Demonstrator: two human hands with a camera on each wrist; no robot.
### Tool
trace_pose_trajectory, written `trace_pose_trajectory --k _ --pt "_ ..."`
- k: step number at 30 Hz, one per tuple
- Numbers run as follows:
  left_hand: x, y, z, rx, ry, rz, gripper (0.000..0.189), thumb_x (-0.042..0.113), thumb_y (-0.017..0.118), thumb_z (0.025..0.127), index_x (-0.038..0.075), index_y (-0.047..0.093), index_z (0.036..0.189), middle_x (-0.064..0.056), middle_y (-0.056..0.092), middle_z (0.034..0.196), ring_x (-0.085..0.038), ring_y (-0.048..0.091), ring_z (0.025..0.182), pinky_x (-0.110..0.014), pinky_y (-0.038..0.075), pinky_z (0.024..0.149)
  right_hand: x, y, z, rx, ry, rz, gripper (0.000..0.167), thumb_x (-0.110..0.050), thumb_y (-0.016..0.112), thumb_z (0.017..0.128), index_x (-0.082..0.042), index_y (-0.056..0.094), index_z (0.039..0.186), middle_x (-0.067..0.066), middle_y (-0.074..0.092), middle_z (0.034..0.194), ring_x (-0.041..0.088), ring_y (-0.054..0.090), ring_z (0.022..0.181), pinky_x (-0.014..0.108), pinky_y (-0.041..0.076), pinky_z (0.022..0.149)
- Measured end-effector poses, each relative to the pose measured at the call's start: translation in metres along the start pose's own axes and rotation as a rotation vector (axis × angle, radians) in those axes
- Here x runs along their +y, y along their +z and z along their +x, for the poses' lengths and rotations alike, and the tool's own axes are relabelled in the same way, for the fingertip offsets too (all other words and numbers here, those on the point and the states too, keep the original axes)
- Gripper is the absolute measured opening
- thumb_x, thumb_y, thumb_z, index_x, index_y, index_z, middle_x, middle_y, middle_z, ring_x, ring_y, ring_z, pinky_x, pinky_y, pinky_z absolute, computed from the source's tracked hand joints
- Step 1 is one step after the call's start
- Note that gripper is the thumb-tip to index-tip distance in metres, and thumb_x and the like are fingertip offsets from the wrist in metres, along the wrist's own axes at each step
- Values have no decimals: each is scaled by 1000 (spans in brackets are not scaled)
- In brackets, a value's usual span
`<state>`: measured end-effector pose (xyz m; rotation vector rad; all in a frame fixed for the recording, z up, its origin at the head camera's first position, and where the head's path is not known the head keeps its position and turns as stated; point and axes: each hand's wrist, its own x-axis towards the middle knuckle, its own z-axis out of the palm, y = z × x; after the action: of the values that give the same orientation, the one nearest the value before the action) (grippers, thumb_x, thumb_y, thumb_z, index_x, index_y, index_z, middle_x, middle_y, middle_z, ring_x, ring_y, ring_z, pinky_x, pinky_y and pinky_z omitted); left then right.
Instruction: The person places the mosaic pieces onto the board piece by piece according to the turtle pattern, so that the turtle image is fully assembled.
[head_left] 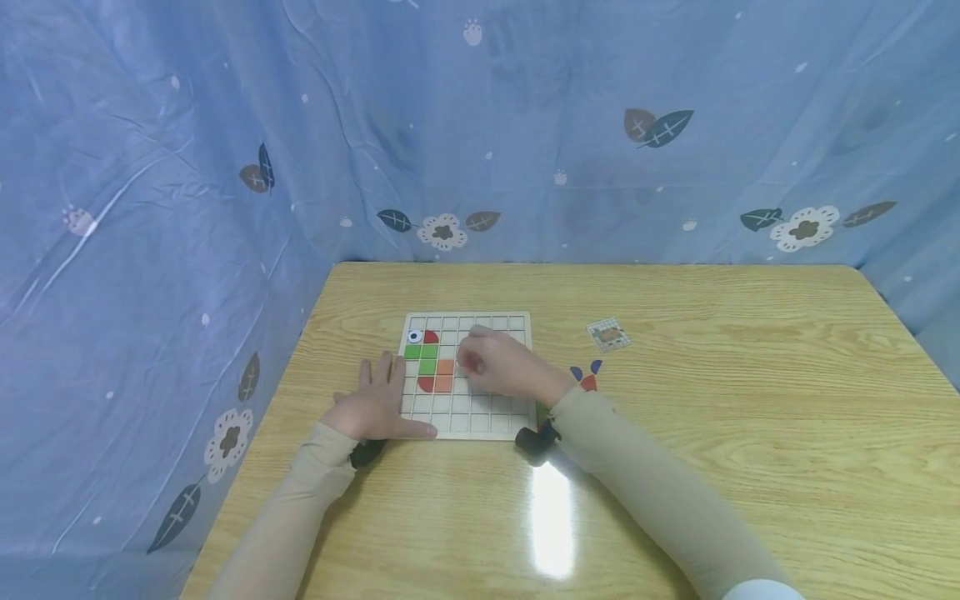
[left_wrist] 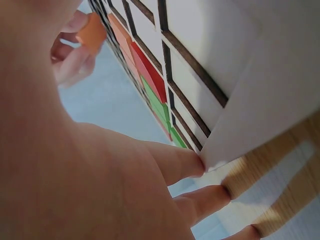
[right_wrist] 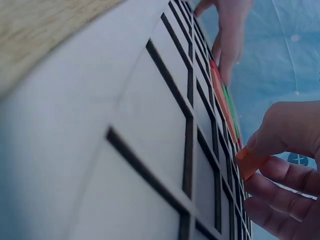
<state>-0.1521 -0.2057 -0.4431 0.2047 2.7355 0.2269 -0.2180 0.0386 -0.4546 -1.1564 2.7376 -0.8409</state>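
A white grid board [head_left: 491, 427] lies on the table, with coloured tiles set in its left part. Among them are a round eye tile [head_left: 415, 337], a red quarter-round tile [head_left: 431, 337], green squares [head_left: 427, 367], orange squares [head_left: 444, 383] and a second red tile [head_left: 426, 385]. Spread fingers of my left hand [head_left: 375, 407] rest at the board's left edge and front left corner. Over the middle of the board, my right hand [head_left: 506, 365] pinches a small orange tile [right_wrist: 250, 162] between thumb and fingertips. Its full outline is covered by the fingers.
Right of the board lies a small printed card [head_left: 608, 334]. Nearer the right forearm are blue tiles [head_left: 596, 367] and a red tile [head_left: 589, 382]; a green tile [head_left: 542, 408] is partly hidden by that arm. A blue patterned curtain [head_left: 562, 142] hangs behind the table.
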Motion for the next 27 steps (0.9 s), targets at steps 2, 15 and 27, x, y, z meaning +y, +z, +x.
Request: trace_pose_trajectory --k 2,15,27 --pt "0 0 0 -2 -1 0 139 79 76 75 -3 10 165 -30 6 171 -61 7 154 -94 25 94 0 1 2 1 2 4 17 -6 76 83 -16 68 93 -3 56 92 12 54 82 25 50 73" --pt "2 -1 -1 -4 -3 -1 138 77 77 75 -4 11 165 -31 7 171 -63 7 153 -94 26 93 1 9 11 3 -1 -59 15 -9 75 87 -19 71 97 -5 54 90 9 52 80 24 47 70" --pt "3 -2 -2 -9 -5 1 137 77 77 75 -5 11 164 -31 7 171 -63 7 153 -93 26 94 0 9 11 -27 13 -55 15 -4 76 84 -14 78 95 -3 63 94 14 57 90 30 52 85"
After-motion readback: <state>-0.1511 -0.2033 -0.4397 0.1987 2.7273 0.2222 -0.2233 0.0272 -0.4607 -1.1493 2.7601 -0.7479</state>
